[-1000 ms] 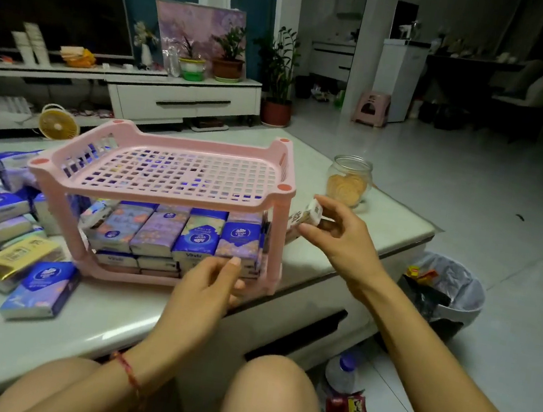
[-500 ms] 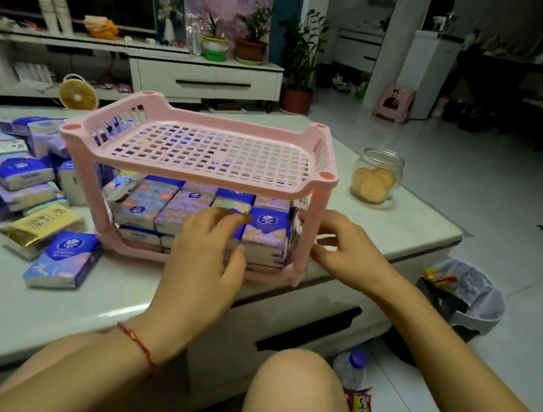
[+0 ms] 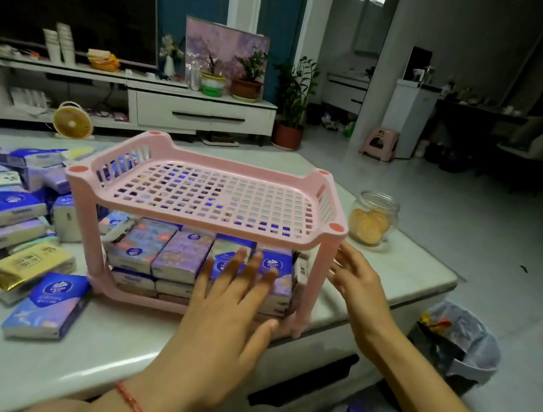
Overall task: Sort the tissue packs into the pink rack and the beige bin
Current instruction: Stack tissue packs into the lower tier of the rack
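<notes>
Table (image 3: 105,356): A pale, glossy low table carries the pink rack at its near right corner.
Pink rack (image 3: 158,217): Two tiers of slotted plastic on four posts; the top tier holds nothing, the lower tier is packed.
Loose tissue packs (image 3: 11,206): A heap of blue, lilac and white packs lies on the table left of the pink rack, some overlapping.
Racked tissue packs (image 3: 180,256): Blue and purple packs lie flat in two layers across the rack's lower tier, filling its front edge from post to post.
Left hand (image 3: 232,311): Reaches in at the rack's front right, fingers straight and spread wide, fingertips lying on the upper layer of racked packs and gripping nothing.
Right hand (image 3: 359,286): Held open just right of the rack's front right post, fingers straight and fanned, holding nothing; whether it touches the post cannot be told.
Glass jar (image 3: 372,219): Holds round biscuits and stands on the table to the rack's right, behind the right hand.
Blue pack (image 3: 50,304): Lies flat by the rack's front left foot.
Gold pack (image 3: 31,260): Lies beside it, further left of the rack.
</notes>
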Available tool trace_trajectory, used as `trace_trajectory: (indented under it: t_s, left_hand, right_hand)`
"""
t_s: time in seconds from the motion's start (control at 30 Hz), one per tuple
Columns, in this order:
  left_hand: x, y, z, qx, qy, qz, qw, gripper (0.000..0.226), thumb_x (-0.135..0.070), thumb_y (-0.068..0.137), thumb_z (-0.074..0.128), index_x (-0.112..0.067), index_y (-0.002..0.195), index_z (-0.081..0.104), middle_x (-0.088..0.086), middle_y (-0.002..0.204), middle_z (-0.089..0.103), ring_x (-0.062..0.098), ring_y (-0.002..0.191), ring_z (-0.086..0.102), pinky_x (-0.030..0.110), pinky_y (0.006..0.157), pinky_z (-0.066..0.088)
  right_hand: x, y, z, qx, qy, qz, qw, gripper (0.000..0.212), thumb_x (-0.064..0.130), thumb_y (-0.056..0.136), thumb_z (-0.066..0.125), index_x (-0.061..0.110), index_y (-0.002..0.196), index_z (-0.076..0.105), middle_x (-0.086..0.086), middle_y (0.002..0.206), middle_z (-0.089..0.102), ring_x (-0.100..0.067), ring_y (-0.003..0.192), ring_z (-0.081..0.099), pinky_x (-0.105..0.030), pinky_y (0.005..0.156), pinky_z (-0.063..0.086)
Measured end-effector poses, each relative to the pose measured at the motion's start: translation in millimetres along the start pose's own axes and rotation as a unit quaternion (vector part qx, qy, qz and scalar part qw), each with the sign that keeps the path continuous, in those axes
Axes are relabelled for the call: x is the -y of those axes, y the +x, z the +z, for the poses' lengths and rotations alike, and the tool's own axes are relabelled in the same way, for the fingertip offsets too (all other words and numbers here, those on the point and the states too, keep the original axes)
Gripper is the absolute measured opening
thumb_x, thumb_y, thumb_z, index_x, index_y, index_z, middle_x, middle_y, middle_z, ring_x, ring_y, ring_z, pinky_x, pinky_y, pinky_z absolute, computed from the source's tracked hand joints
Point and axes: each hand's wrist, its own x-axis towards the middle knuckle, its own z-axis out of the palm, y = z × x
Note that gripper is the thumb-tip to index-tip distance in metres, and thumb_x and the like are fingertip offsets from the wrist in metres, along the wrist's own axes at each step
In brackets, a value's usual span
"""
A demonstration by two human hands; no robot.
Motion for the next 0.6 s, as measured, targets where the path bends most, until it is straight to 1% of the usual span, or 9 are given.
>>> trace_trajectory:
  t_s: [0.07, 0.1, 0.13, 0.17, 0.2, 0.3, 0.37, 0.47, 0.6]
  left_hand:
    - [6.9, 8.2, -4.4, -0.016, -0.015, 0.004, 1.000, 0.080, -0.067, 0.078, -0.005, -0.029, 0.147, 0.010, -0.002, 0.157, 0.006, 0.014, 0.143, -0.009, 0.037, 0.115, -0.005]
    - [7.1, 10.6, -4.7, -0.002, -0.012, 0.013, 1.000, 0.085, -0.072, 0.075, -0.016, -0.032, 0.147, 0.004, -0.002, 0.157, 0.000, 0.016, 0.143, -0.013, 0.038, 0.112, -0.007]
    - [6.0, 10.9, -1.6, 0.003, -0.005, 0.027, 1.000, 0.087, -0.074, 0.062, -0.031, -0.038, 0.140, -0.018, -0.006, 0.153, -0.022, 0.015, 0.139, -0.028, 0.038, 0.109, -0.017]
    - [4.7, 8.5, 3.9, 0.022, -0.013, 0.023, 0.999, 0.084, -0.071, 0.048, -0.043, -0.041, 0.126, -0.038, -0.011, 0.142, -0.041, 0.012, 0.130, -0.042, 0.037, 0.105, -0.028]
    - [2.0, 6.0, 6.6, 0.049, -0.017, 0.017, 0.998, 0.081, -0.069, 0.039, -0.048, -0.041, 0.115, -0.048, -0.014, 0.132, -0.050, 0.009, 0.122, -0.049, 0.036, 0.100, -0.034]
    - [0.5, 6.3, 14.3, 0.060, -0.026, 0.023, 0.998, 0.082, -0.069, 0.036, -0.049, -0.039, 0.112, -0.052, -0.014, 0.128, -0.054, 0.007, 0.117, -0.053, 0.033, 0.093, -0.041]
    - [2.6, 5.9, 14.7, 0.056, -0.038, 0.021, 0.997, 0.083, -0.070, 0.036, -0.048, -0.040, 0.113, -0.051, -0.014, 0.134, -0.051, 0.008, 0.122, -0.050, 0.035, 0.100, -0.038]
    - [4.3, 5.3, 13.2, 0.054, -0.056, 0.024, 0.997, 0.084, -0.072, 0.036, -0.047, -0.042, 0.114, -0.048, -0.013, 0.140, -0.045, 0.008, 0.129, -0.043, 0.038, 0.107, -0.028]
    - [9.6, 3.8, 6.2, -0.005, -0.087, 0.022, 0.996, 0.086, -0.078, 0.046, -0.037, -0.042, 0.124, -0.035, -0.018, 0.143, -0.035, 0.004, 0.133, -0.035, 0.034, 0.111, -0.024]
  right_hand:
    - [11.1, 7.2, 7.6, 0.047, 0.071, 0.042, 0.995, 0.032, 0.019, 0.097, 0.040, 0.025, 0.123, 0.058, 0.002, 0.131, 0.057, -0.013, 0.120, 0.052, -0.037, 0.107, 0.038]
    - [20.6, 10.4, 16.6, 0.058, 0.076, 0.047, 0.994, 0.031, 0.025, 0.098, 0.037, 0.029, 0.107, 0.066, 0.006, 0.120, 0.064, -0.012, 0.115, 0.056, -0.039, 0.107, 0.038]
    - [28.5, 14.1, 25.1, 0.053, 0.087, 0.047, 0.994, 0.036, 0.026, 0.098, 0.035, 0.031, 0.093, 0.070, 0.008, 0.108, 0.070, -0.012, 0.108, 0.061, -0.038, 0.103, 0.043]
    - [32.0, 12.9, 31.2, 0.054, 0.113, 0.038, 0.991, 0.040, 0.025, 0.098, 0.032, 0.029, 0.087, 0.070, 0.009, 0.099, 0.072, -0.011, 0.099, 0.066, -0.035, 0.096, 0.050]
    - [32.3, 9.3, 35.4, 0.062, 0.140, 0.027, 0.988, 0.039, 0.025, 0.098, 0.031, 0.027, 0.087, 0.068, 0.007, 0.092, 0.074, -0.011, 0.091, 0.069, -0.031, 0.087, 0.055]
    - [27.2, 2.7, 41.1, 0.068, 0.179, 0.016, 0.981, 0.032, 0.032, 0.094, 0.032, 0.022, 0.089, 0.062, 0.006, 0.080, 0.073, -0.008, 0.073, 0.070, -0.020, 0.066, 0.057]
    - [24.8, 4.1, 41.8, 0.074, 0.173, 0.014, 0.982, 0.035, 0.032, 0.096, 0.026, 0.022, 0.092, 0.060, 0.009, 0.077, 0.073, -0.006, 0.070, 0.070, -0.018, 0.062, 0.056]
    - [29.1, 0.2, 39.9, 0.074, 0.146, 0.023, 0.986, 0.036, 0.039, 0.094, 0.026, 0.026, 0.098, 0.060, 0.008, 0.089, 0.072, -0.007, 0.081, 0.070, -0.020, 0.072, 0.057]
    - [27.3, -13.5, 36.3, 0.014, 0.138, 0.040, 0.990, 0.040, 0.040, 0.100, 0.020, 0.032, 0.104, 0.059, 0.000, 0.112, 0.068, -0.015, 0.108, 0.063, -0.039, 0.102, 0.045]
